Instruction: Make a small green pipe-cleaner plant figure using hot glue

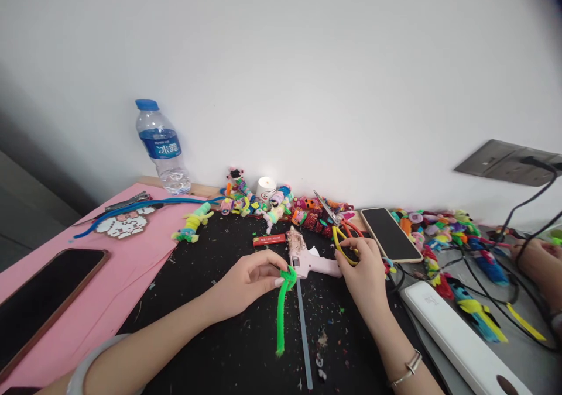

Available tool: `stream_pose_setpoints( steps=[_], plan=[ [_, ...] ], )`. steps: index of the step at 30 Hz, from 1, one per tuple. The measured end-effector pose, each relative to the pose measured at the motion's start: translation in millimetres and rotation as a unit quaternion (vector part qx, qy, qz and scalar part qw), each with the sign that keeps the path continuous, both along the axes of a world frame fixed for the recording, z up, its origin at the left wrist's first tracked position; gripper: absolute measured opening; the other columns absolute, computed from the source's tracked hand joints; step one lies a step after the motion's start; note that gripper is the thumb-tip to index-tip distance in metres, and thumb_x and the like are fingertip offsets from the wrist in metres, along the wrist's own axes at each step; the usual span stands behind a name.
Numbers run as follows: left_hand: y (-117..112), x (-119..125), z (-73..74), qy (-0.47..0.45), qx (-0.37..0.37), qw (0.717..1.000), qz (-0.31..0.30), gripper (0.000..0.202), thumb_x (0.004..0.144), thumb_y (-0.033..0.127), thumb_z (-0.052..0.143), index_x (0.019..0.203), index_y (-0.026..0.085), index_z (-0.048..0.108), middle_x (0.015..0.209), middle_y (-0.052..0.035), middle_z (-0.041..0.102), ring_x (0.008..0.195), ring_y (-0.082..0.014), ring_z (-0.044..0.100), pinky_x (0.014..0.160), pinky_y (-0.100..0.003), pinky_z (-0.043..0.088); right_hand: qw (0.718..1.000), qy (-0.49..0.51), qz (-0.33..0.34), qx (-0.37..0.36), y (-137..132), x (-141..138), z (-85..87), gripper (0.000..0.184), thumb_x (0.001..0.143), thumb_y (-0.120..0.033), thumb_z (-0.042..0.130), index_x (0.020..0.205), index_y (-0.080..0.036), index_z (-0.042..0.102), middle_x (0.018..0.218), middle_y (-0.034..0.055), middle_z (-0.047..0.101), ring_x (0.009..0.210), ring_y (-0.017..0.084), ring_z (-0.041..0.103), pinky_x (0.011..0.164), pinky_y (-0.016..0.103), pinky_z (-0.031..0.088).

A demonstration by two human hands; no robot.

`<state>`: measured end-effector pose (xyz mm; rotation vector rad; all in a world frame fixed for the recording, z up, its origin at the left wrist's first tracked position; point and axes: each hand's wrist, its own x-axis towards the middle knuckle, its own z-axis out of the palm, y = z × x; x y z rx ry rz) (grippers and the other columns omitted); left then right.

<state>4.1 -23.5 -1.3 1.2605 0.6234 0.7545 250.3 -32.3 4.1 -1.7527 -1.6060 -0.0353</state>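
My left hand (248, 284) pinches the curled top of a bright green pipe cleaner (282, 308), whose tail hangs down over the black mat (219, 348). My right hand (362, 272) rests on the yellow handle of a pair of scissors (340, 231) and lies against the back of a pink glue gun (309, 260). The gun's clear glue stick (304, 336) runs toward me across the mat. The green pipe cleaner's tip sits right by the gun's body.
A water bottle (161, 146) stands at the back left. A pink sheet (88, 301) holds a phone (41, 301) and a blue pipe cleaner (132, 208). Several small pipe-cleaner figures (272, 205) line the wall. Another phone (390, 234), a white power strip (461, 342) and cables lie right. Another person's hand (538, 260) shows at the far right.
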Motion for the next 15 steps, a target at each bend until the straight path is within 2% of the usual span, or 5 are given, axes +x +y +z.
stream_pose_setpoints(
  steps=[4, 10, 15],
  plan=[
    [-0.6, -0.2, 0.3, 0.000, 0.001, 1.000, 0.000, 0.013, 0.078, 0.024, 0.061, 0.088, 0.016, 0.057, 0.091, -0.0036, 0.059, 0.084, -0.0142, 0.054, 0.078, -0.028, 0.041, 1.000, -0.003, 0.009, -0.002, -0.9, -0.3, -0.5, 0.006, 0.075, -0.020, 0.054, 0.078, -0.019, 0.059, 0.086, 0.0043, 0.050, 0.082, 0.020, 0.053, 0.075, 0.034, 0.043],
    [2.0, 0.9, -0.1, -0.005, -0.002, 1.000, -0.003, 0.013, 0.078, 0.023, 0.061, 0.088, 0.017, 0.057, 0.091, -0.0034, 0.059, 0.084, -0.0142, 0.055, 0.078, -0.028, 0.042, 1.000, -0.013, 0.021, -0.009, 0.4, 1.5, -4.7, 0.033, 0.075, -0.014, 0.046, 0.104, -0.017, 0.062, 0.093, 0.0073, 0.048, 0.087, 0.022, 0.052, 0.076, 0.036, 0.044],
    [2.4, 1.5, 0.7, -0.007, -0.004, 1.000, -0.001, 0.012, 0.078, 0.022, 0.061, 0.087, 0.016, 0.057, 0.091, -0.0032, 0.060, 0.085, -0.0139, 0.055, 0.079, -0.028, 0.042, 1.000, -0.004, 0.020, -0.015, 1.0, 1.1, -4.8, 0.028, 0.074, -0.016, 0.047, 0.098, -0.018, 0.062, 0.092, 0.0063, 0.049, 0.086, 0.021, 0.052, 0.076, 0.035, 0.044]
  ],
)
